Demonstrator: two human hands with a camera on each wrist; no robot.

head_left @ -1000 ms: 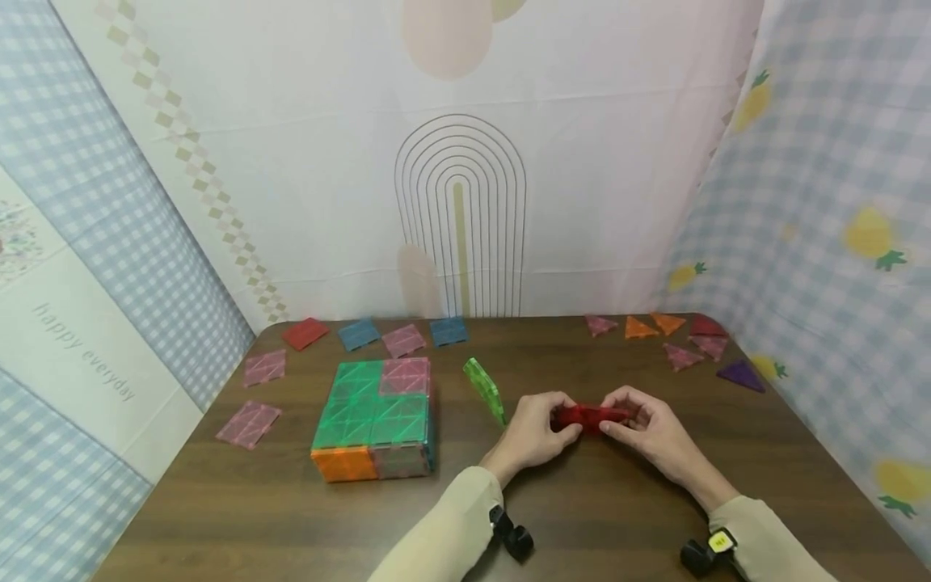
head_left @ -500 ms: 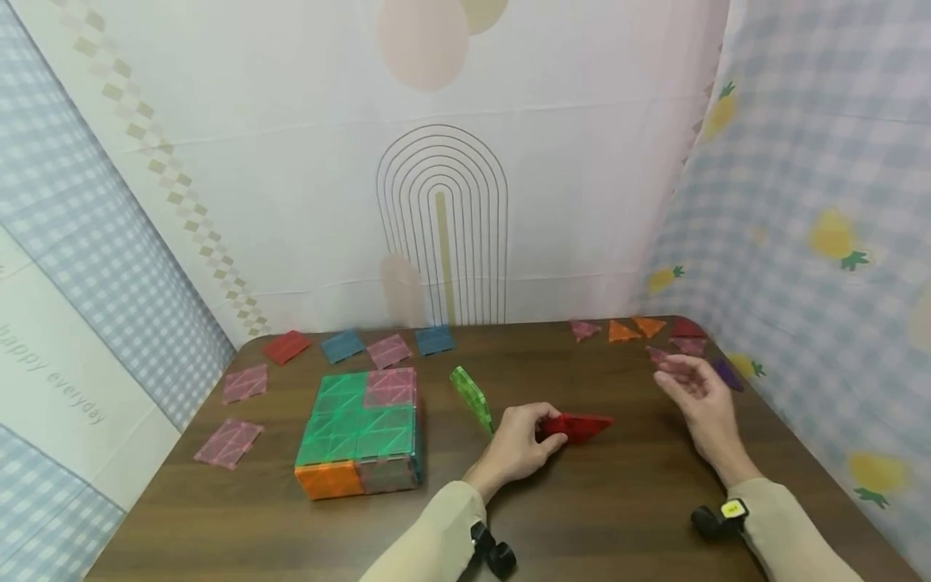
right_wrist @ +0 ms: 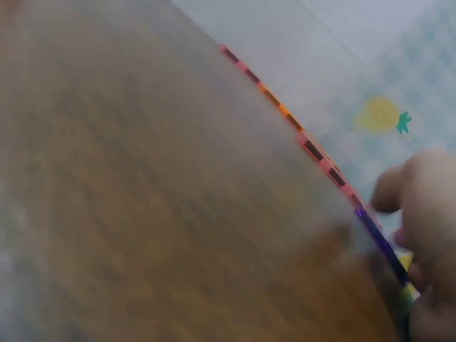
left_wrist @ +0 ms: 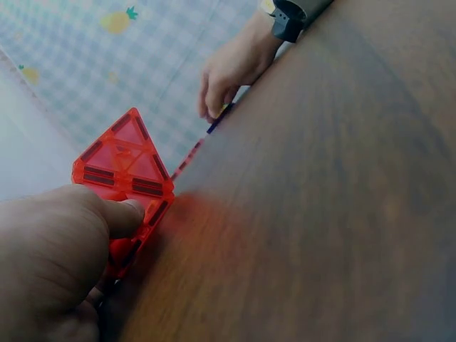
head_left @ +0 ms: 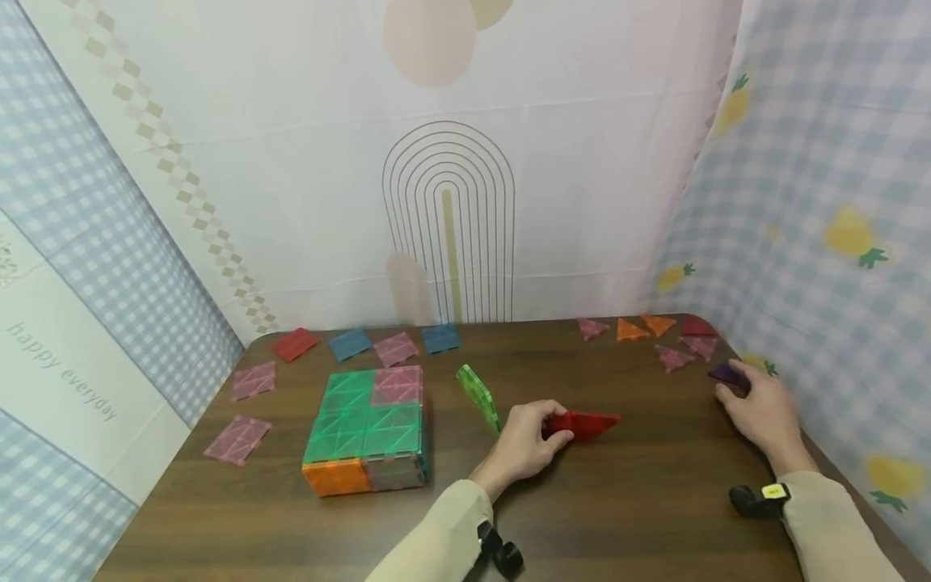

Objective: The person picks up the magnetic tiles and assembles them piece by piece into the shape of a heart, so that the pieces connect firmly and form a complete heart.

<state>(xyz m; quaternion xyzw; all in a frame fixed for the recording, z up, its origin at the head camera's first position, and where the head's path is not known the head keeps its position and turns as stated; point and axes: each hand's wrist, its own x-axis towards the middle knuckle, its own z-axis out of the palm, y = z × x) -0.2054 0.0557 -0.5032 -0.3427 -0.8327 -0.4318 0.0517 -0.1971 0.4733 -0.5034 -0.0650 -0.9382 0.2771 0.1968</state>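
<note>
My left hand [head_left: 525,440] pinches red triangular magnetic tiles [head_left: 592,423] that stand up on the table. In the left wrist view, the red tiles [left_wrist: 122,160] show two triangles joined along an edge, with the thumb across the lower one. Far to the right, my right hand [head_left: 765,408] has its thumb and fingers at the edges of a purple triangular tile [head_left: 727,375]. The right wrist view shows that purple tile [right_wrist: 381,242] edge-on, low at the table's surface beneath the fingers. Between the block and my left hand stands a light green tile piece [head_left: 477,394].
A box built of green, pink and orange tiles [head_left: 364,428] stands left of centre. Loose square tiles lie behind and left of it, including a red square [head_left: 295,344] and a blue square [head_left: 440,339]. Pink triangles [head_left: 672,357] and orange triangles [head_left: 631,330] lie at the back right.
My right hand has let go of the red tiles and moved right to the purple triangle. My left hand keeps holding the red tiles in about the same place.
</note>
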